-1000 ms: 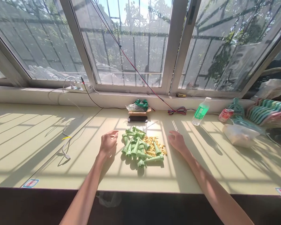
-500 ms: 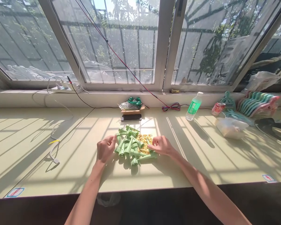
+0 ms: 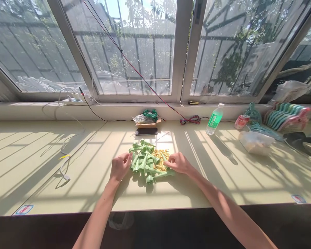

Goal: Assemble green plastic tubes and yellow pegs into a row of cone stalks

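Probably light, stiff and slightly slippery, the green tapered pieces [image 3: 143, 163], heaped on the tabletop [image 3: 181, 197] beside small yellow pieces [image 3: 160, 154], suit a pinch around the narrow shaft, while the left hand [image 3: 120, 166] and right hand [image 3: 180, 163] rest curled at opposite edges, whether gripping any impossible to tell

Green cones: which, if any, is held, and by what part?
The right hand seemingly touches a green cone; a grip, or its place, cannot be told. The same goes for the left hand, at the heap.
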`<state>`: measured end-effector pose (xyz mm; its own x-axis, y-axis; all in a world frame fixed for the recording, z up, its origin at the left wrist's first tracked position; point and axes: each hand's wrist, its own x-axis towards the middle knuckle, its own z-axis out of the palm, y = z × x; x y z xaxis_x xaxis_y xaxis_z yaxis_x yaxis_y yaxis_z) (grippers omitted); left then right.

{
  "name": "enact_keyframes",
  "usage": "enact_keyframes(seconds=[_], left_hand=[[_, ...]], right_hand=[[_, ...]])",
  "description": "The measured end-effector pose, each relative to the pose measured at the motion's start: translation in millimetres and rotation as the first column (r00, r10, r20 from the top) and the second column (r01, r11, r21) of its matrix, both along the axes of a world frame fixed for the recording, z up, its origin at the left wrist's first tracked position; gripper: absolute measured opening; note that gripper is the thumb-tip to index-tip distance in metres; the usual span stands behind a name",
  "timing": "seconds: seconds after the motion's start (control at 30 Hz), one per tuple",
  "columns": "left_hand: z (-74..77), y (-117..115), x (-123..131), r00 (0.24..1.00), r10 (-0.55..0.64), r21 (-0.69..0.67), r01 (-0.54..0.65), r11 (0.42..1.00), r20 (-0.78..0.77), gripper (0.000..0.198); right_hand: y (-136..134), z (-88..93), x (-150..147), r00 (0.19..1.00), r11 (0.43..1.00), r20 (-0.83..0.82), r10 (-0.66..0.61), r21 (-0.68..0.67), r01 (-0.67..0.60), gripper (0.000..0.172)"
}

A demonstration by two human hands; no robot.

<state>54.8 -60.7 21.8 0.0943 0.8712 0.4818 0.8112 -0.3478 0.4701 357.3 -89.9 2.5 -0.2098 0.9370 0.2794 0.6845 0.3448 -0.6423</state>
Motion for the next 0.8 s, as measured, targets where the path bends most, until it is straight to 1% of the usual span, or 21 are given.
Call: enact_keyframes(seconds=[0.1,0.2,0.3,0.4,0.47,0.57,0.63,0.7,0.8], left_hand=[[1.0,-1.4,0.7,1.0,-0.007,-0.002,0.007,1.0,0.016,0.053],[1.1,-1.9,0.5,1.0,-0.012,-0.001,0.012,1.0,0.025,0.052],[0.6,-1.5,0.2,1.0,-0.005,0.005,0.005,1.0,0.021,0.052],[-0.3,-1.2,1.1,1.0,-0.006,0.011,0.006,1.0,0.031,0.051],[-1.3,-1.8,2.6,0.998,-0.015,0.023,0.014,1.0,0.063,0.049],[-2.5,-5.6,5.6,0.991,-0.034,0.078,0.024,0.997,0.129,0.045],[-1.1,-9.7,8.6,0.987,-0.079,0.105,0.065,0.992,0.136,0.044],[4.2,-13.3,13.9,0.975,-0.163,0.105,0.148,0.983,0.152,0.046],[21.8,-13.8,29.7,0.946,-0.264,0.051,0.26,0.964,0.19,0.045]], right_hand=[[-0.8,1.0,0.7,1.0,1.0,-0.004,0.005,0.008,-0.005,0.031],[-1.6,3.0,1.4,1.0,1.0,-0.024,0.009,-0.009,-0.009,0.027],[-2.5,5.8,2.9,0.997,0.999,-0.071,0.005,-0.037,-0.008,0.022],[-2.2,7.5,6.1,0.992,0.999,-0.13,0.002,-0.047,-0.008,0.025],[-0.9,7.4,9.1,0.985,0.999,-0.171,-0.012,-0.038,0.006,0.026],[2.2,8.5,12.7,0.961,0.998,-0.268,-0.07,-0.012,0.069,0.026],[4.4,12.9,11.6,0.939,0.995,-0.334,-0.087,0.014,0.097,0.029],[6.9,20.5,5.7,0.942,0.995,-0.331,-0.05,0.07,0.078,0.029],[12.9,32.0,-11.6,0.958,0.979,-0.285,0.012,0.2,0.048,0.026]])
